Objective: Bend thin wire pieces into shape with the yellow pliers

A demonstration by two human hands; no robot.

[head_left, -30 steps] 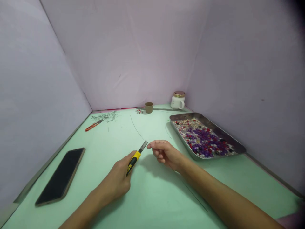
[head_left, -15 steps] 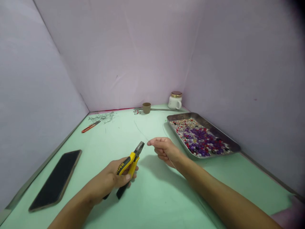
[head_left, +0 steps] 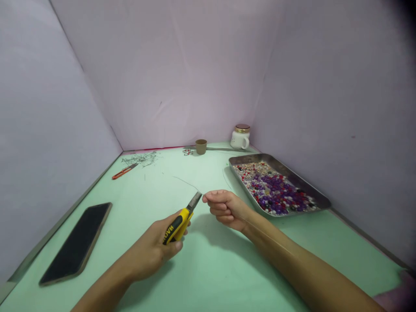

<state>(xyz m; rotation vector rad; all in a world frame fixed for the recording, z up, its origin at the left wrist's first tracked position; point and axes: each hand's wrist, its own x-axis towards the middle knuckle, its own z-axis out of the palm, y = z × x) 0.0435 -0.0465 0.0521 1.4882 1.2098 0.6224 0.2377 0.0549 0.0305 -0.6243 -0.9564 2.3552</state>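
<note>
Yellow-and-black pliers [head_left: 178, 225] are wrapped in my left hand [head_left: 159, 245], their metal jaws angled up and to the right. The jaws look closed at a thin wire [head_left: 186, 183], right beside the fingertips of my right hand [head_left: 225, 208]. Thumb and forefinger of that hand pinch the wire, while its other fingers are curled in. One end of the wire sticks out to the upper left over the green table; another stretch runs back along my right forearm. Whether the jaws grip the wire is too small to tell.
A metal tray [head_left: 321, 200] of mixed beads lies at the right. At the back stand a small brown cup [head_left: 201, 147] and a white lidded mug [head_left: 239, 139]. Orange snips [head_left: 122, 172] and wire scraps [head_left: 143, 159] lie back left, a phone [head_left: 78, 242] nearer left.
The pliers have moved up and right to the right fingertips, and their handles and jaws have closed. The wire's free end now points further left.
</note>
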